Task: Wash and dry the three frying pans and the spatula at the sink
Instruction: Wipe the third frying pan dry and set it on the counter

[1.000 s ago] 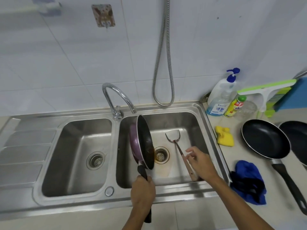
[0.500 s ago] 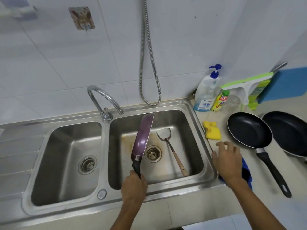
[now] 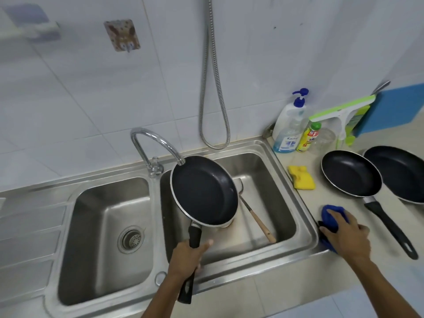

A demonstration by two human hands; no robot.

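Holding: left hand (image 3: 187, 255), fingers wrapped round the black handle of the black non-stick frying pan (image 3: 204, 190), tilted over the right basin of the steel sink (image 3: 305, 203). Right hand (image 3: 346, 232), fingers closing on the blue cloth (image 3: 330, 214) at the near counter (image 3: 298, 281) edge. Wooden-handled metal spatula (image 3: 257, 216) lies in the basin. Two black pans (image 3: 351, 173) sit far right. Risk: a wet handle may slip, dropping the pan onto the spatula.
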